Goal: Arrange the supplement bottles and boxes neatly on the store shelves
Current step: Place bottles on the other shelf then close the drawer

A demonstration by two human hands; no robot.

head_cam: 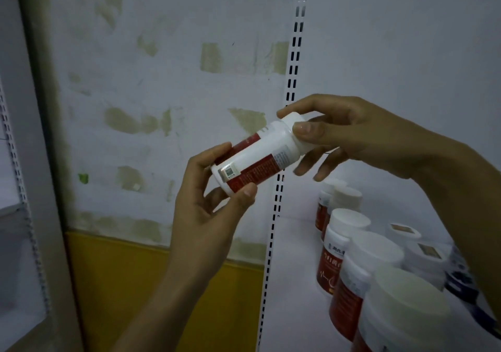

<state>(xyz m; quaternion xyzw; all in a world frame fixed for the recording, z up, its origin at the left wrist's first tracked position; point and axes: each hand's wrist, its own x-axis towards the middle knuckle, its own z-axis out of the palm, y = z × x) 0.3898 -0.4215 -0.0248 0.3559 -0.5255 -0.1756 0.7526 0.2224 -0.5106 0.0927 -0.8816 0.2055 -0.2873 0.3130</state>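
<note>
A white supplement bottle with a red label (260,154) lies tilted in mid-air, cap end up to the right. My left hand (206,202) grips its base between fingers and thumb. My right hand (339,135) pinches the white cap end with thumb and fingers. On the white shelf (292,270) at the lower right stands a row of similar red-labelled bottles (339,254) with white caps, running from the back toward me.
The slotted white shelf upright (284,162) runs down just behind the held bottle. Smaller white bottles (417,257) and a dark blue pack (463,278) stand right of the row. A stained wall (162,94) with a yellow base fills the left.
</note>
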